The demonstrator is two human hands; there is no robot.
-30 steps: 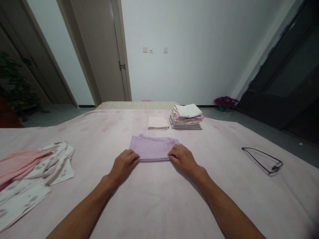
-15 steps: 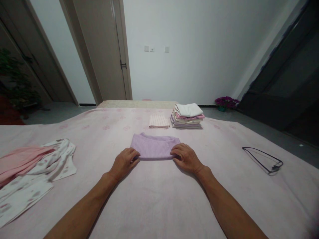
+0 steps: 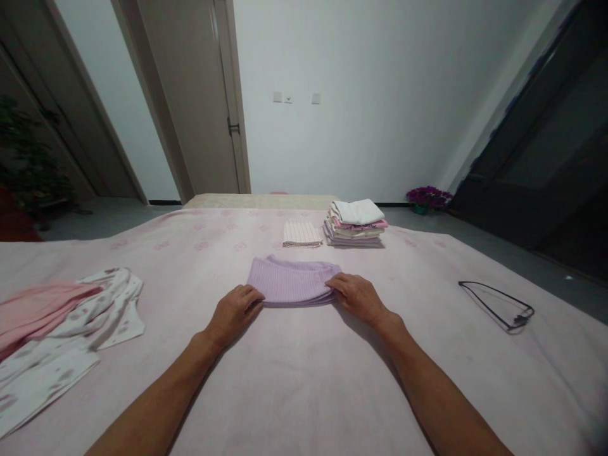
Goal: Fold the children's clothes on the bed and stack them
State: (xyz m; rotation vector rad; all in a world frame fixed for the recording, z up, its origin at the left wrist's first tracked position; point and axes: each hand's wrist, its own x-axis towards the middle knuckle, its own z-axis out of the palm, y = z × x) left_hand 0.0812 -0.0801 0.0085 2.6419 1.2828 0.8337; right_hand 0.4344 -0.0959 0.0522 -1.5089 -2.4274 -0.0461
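Observation:
A lilac ribbed garment (image 3: 292, 282), folded into a flat rectangle, lies on the pale pink cloth in front of me. My left hand (image 3: 237, 310) pinches its near left corner against the surface. At the near right corner, the fingers and thumb of my right hand (image 3: 357, 296) grip the edge, which is slightly raised so that the layers beneath show. Behind it lies a folded striped cloth (image 3: 301, 234), and to the right of that stands a stack of folded clothes (image 3: 356, 225) with a white piece on top.
Loose clothes, a pink piece (image 3: 42, 310) over a white patterned garment (image 3: 114, 310), lie at the left. A black wire frame (image 3: 498, 297) rests on the pink bedspread (image 3: 304, 380) at the right. Purple flowers (image 3: 427, 197) stand on the floor by the wall.
My right hand has lifted the near right corner of the lilac garment a little. My left hand stays at the left corner. The view has shifted slightly.

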